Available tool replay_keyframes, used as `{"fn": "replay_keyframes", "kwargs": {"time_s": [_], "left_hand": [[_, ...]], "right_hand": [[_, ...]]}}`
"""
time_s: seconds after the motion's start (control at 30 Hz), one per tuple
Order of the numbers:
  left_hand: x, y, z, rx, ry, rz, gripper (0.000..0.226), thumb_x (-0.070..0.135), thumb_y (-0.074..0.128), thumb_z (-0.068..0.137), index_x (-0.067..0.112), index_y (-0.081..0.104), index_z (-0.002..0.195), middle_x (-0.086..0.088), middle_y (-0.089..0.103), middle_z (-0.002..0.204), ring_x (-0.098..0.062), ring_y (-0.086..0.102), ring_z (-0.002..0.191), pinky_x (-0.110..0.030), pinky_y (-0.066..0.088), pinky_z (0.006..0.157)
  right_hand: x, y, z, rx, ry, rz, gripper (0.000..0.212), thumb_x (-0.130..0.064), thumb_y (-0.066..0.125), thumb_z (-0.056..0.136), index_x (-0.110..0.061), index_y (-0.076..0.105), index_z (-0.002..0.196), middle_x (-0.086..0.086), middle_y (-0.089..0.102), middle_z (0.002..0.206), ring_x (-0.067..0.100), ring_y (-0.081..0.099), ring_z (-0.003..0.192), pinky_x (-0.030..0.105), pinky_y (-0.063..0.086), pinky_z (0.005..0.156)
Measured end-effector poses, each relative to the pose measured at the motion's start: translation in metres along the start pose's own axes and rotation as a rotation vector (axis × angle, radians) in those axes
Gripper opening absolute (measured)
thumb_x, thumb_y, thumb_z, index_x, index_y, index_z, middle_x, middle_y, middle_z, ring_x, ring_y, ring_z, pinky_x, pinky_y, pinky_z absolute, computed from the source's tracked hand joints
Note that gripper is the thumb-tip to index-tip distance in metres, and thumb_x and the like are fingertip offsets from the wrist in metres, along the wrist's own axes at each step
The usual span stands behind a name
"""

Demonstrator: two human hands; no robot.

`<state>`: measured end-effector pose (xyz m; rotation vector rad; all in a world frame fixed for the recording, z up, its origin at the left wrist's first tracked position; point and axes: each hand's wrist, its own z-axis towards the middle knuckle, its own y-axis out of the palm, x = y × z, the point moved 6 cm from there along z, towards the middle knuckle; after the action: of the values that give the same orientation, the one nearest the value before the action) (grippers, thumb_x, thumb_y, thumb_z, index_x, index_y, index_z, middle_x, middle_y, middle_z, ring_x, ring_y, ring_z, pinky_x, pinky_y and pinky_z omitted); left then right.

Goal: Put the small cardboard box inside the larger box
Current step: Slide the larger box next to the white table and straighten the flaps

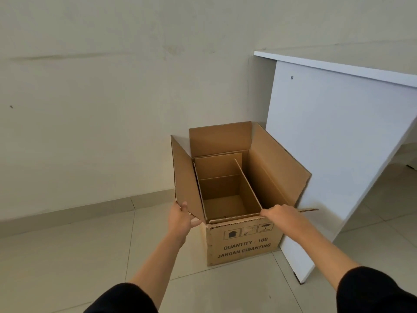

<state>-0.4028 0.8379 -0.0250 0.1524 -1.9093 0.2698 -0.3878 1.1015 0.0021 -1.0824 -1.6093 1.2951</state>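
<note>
Both hands grip the larger box [244, 242]: left hand [181, 219] pinching its side flap (raised), right hand [283, 214] clasping the near rim.

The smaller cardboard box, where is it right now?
In the head view, the smaller box sits open inside the larger box, against its left wall, on the tiled floor beside a white desk panel.

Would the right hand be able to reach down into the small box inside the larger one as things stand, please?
Probably yes. The right hand rests at the near rim of the larger box, whose flaps stand open, and the small box is open-topped with nothing visible over it.
</note>
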Motion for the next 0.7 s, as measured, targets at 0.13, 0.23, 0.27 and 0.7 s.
{"fn": "replay_keyframes", "kwargs": {"time_s": [0.13, 0.23, 0.27, 0.7], "left_hand": [[0.002, 0.02, -0.004, 0.011, 0.078, 0.07, 0.04, 0.028, 0.029, 0.101, 0.02, 0.033, 0.14, -0.012, 0.047, 0.143, -0.037, 0.054, 0.122, -0.044, 0.06, 0.083], [0.004, 0.019, -0.006, 0.018, 0.107, 0.132, 0.04, 0.027, 0.029, 0.101, 0.021, 0.033, 0.14, -0.012, 0.046, 0.143, -0.036, 0.054, 0.121, -0.038, 0.061, 0.075], [0.005, 0.018, -0.007, 0.02, 0.114, 0.148, 0.04, 0.027, 0.029, 0.101, 0.02, 0.032, 0.141, -0.012, 0.045, 0.143, -0.037, 0.055, 0.121, -0.041, 0.061, 0.076], [0.034, 0.048, -0.011, -0.001, 0.274, 0.544, 0.052, 0.026, 0.03, 0.101, 0.026, 0.015, 0.15, -0.017, 0.066, 0.114, -0.013, 0.055, 0.069, -0.019, 0.039, 0.053]], "right_hand": [[0.017, 0.001, -0.003, -0.002, 0.035, -0.008, 0.019, -0.012, 0.053, 0.087, -0.021, 0.054, 0.104, 0.002, 0.07, 0.098, 0.018, 0.068, 0.08, 0.026, 0.055, 0.064], [0.016, -0.003, 0.004, 0.005, 0.041, -0.045, 0.017, -0.008, 0.055, 0.086, -0.018, 0.054, 0.1, 0.002, 0.069, 0.092, 0.017, 0.065, 0.071, 0.025, 0.051, 0.057], [0.017, -0.004, 0.007, 0.01, 0.042, -0.044, 0.016, -0.008, 0.056, 0.086, -0.018, 0.054, 0.099, 0.002, 0.069, 0.09, 0.017, 0.064, 0.069, 0.025, 0.05, 0.056], [0.023, -0.012, 0.032, 0.032, 0.072, 0.016, 0.011, -0.011, 0.057, 0.088, -0.019, 0.054, 0.08, 0.002, 0.068, 0.082, 0.016, 0.065, 0.072, 0.022, 0.042, 0.056]]}}
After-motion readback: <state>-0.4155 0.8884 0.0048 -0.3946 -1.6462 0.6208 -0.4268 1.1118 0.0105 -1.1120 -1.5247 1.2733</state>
